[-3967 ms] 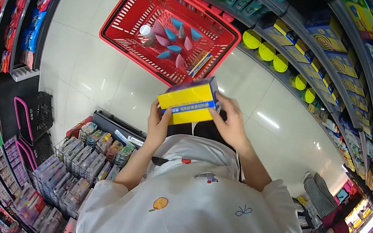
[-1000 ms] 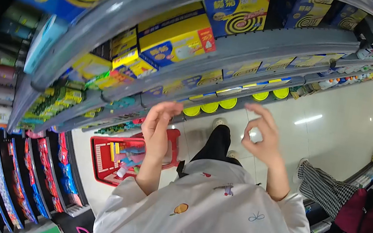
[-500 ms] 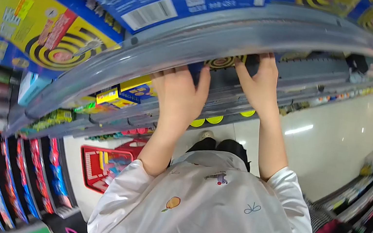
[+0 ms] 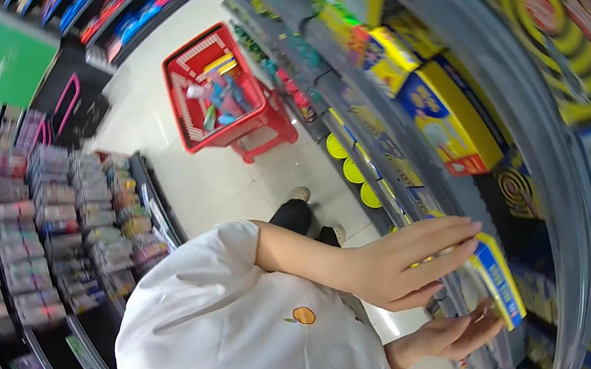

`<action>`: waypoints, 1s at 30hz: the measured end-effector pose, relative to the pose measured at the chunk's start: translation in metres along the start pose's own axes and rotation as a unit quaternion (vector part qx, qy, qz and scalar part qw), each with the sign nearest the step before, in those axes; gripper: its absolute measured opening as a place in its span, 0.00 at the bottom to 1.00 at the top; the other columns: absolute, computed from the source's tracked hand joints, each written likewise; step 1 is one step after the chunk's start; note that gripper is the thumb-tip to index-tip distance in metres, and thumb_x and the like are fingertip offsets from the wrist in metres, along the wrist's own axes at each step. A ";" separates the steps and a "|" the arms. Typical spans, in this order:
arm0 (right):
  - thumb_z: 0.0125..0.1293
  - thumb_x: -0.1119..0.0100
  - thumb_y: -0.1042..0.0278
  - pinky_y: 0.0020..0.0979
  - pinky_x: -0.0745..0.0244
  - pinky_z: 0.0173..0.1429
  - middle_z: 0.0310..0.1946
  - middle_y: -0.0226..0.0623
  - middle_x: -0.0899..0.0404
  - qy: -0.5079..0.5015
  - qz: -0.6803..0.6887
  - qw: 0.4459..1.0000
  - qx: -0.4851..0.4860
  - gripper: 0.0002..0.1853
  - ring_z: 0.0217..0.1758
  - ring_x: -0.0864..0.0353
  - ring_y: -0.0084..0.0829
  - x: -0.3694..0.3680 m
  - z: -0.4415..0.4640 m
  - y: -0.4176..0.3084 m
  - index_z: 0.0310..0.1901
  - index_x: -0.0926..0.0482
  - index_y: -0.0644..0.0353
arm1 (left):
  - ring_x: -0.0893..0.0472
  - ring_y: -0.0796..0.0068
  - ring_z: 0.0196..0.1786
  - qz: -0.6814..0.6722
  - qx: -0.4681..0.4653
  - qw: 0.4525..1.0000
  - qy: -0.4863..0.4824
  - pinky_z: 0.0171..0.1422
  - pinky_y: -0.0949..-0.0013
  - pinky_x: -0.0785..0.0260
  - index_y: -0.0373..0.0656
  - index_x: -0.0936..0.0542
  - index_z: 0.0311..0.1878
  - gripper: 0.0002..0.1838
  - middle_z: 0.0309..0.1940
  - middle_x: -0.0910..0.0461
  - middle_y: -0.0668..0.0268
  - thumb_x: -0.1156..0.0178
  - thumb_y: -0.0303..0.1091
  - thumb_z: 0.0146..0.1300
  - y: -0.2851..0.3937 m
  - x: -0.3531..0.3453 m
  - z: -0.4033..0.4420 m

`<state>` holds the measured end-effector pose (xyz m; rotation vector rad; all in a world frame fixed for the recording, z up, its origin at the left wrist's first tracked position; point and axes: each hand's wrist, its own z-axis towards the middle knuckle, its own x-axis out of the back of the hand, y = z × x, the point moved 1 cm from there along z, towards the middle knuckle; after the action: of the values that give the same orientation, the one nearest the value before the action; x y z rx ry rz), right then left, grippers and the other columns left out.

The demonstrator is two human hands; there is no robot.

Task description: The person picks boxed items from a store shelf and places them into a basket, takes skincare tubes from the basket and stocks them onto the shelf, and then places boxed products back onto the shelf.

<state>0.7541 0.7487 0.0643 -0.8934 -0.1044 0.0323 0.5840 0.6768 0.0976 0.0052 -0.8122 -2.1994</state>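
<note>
A thin blue and yellow box (image 4: 499,285) is tilted between my hands, in front of the shelf. My left hand (image 4: 404,259) reaches across its upper end, its long fingers against the box and its thumb hidden. At the lower end, the curled fingers of my right hand (image 4: 462,334) grip the box from below. Just behind it on the shelf lie a larger yellow and blue box (image 4: 451,117) and a dark box with a yellow spiral (image 4: 517,189).
A red shopping basket (image 4: 196,144) on wheels, with several items inside, stands on the pale floor. Packets fill a low rack (image 4: 62,224) at the left. A clear shelf edge (image 4: 551,149) curves close by on the right. Yellow round lids (image 4: 352,171) line the bottom shelf.
My hands have come out from the shelf, now with a blue and yellow box between them. The view has swung to the left, bringing the red basket closer to the middle.
</note>
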 end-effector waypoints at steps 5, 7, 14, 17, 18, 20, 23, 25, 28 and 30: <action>0.64 0.46 0.55 0.43 0.37 0.63 0.63 0.50 0.43 -0.211 0.118 0.970 -0.002 0.34 0.64 0.37 0.46 -0.068 -0.029 -0.006 0.63 0.41 0.73 | 0.29 0.38 0.57 0.121 0.085 0.988 0.038 0.61 0.49 0.36 0.23 0.36 0.60 0.33 0.57 0.35 0.35 0.44 0.23 0.47 -0.004 0.091 -0.051; 0.60 0.40 0.49 0.44 0.35 0.62 0.62 0.53 0.45 -0.331 0.116 0.936 0.008 0.39 0.64 0.37 0.48 -0.111 -0.038 -0.008 0.63 0.40 0.73 | 0.31 0.38 0.59 0.215 0.101 0.969 0.070 0.62 0.50 0.38 0.23 0.37 0.61 0.35 0.57 0.35 0.35 0.42 0.22 0.45 -0.011 0.135 -0.073; 0.47 0.31 0.55 0.42 0.39 0.63 0.59 0.57 0.39 -0.572 0.157 0.804 0.026 0.44 0.62 0.37 0.52 -0.321 -0.093 -0.039 0.61 0.38 0.75 | 0.40 0.44 0.66 0.338 0.333 0.857 0.200 0.69 0.52 0.50 0.31 0.42 0.67 0.38 0.65 0.40 0.44 0.44 0.21 0.49 -0.056 0.286 -0.151; 0.47 0.38 0.74 0.40 0.41 0.66 0.60 0.53 0.39 -0.599 0.177 0.781 -0.004 0.38 0.64 0.38 0.50 -0.426 -0.129 -0.056 0.63 0.39 0.71 | 0.38 0.49 0.65 0.255 0.413 0.827 0.283 0.69 0.55 0.49 0.34 0.43 0.68 0.39 0.66 0.42 0.48 0.43 0.21 0.50 -0.117 0.365 -0.200; 0.48 0.39 0.76 0.39 0.39 0.65 0.61 0.53 0.40 -0.601 0.165 0.782 0.009 0.36 0.65 0.38 0.49 -0.466 -0.141 -0.059 0.62 0.39 0.70 | 0.37 0.51 0.65 0.216 0.445 0.812 0.310 0.69 0.56 0.49 0.35 0.44 0.68 0.39 0.67 0.43 0.48 0.43 0.21 0.51 -0.138 0.390 -0.211; 0.51 0.40 0.79 0.37 0.35 0.64 0.63 0.52 0.41 -0.617 0.134 0.775 0.022 0.34 0.65 0.36 0.45 -0.536 -0.173 -0.054 0.62 0.38 0.70 | 0.48 0.60 0.72 0.052 0.457 0.812 0.361 0.73 0.60 0.53 0.43 0.61 0.73 0.43 0.71 0.52 0.53 0.48 0.18 0.58 -0.184 0.447 -0.215; 0.54 0.43 0.80 0.37 0.38 0.66 0.65 0.49 0.43 -0.639 0.160 0.752 0.030 0.33 0.67 0.38 0.42 -0.649 -0.215 -0.034 0.64 0.40 0.68 | 0.53 0.62 0.74 0.083 0.480 0.806 0.337 0.74 0.61 0.58 0.47 0.64 0.73 0.44 0.72 0.58 0.53 0.50 0.18 0.59 -0.255 0.519 -0.254; 0.55 0.42 0.78 0.37 0.39 0.66 0.65 0.47 0.43 -0.660 0.155 0.735 0.020 0.34 0.68 0.39 0.40 -0.715 -0.239 -0.018 0.65 0.42 0.66 | 0.57 0.62 0.75 0.023 0.476 0.793 0.380 0.75 0.60 0.62 0.49 0.65 0.73 0.45 0.73 0.60 0.53 0.51 0.19 0.59 -0.292 0.552 -0.263; 0.55 0.39 0.76 0.37 0.38 0.66 0.65 0.45 0.43 -0.677 0.127 0.724 -0.022 0.36 0.67 0.38 0.40 -0.792 -0.280 0.016 0.65 0.42 0.65 | 0.56 0.61 0.75 0.036 0.513 0.767 0.384 0.75 0.60 0.62 0.52 0.65 0.73 0.45 0.73 0.61 0.53 0.51 0.20 0.59 -0.345 0.579 -0.295; 0.53 0.39 0.68 0.37 0.46 0.70 0.64 0.54 0.41 -0.695 0.103 0.707 -0.081 0.37 0.68 0.41 0.46 -0.826 -0.306 0.043 0.64 0.42 0.71 | 0.56 0.62 0.75 0.002 0.533 0.749 0.394 0.74 0.62 0.60 0.53 0.65 0.73 0.45 0.73 0.61 0.53 0.51 0.20 0.60 -0.376 0.588 -0.317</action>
<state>-0.0346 0.4788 -0.2235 -0.8757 -1.4534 0.9402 0.0014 0.2927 -0.2195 1.3767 -1.3715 -1.1936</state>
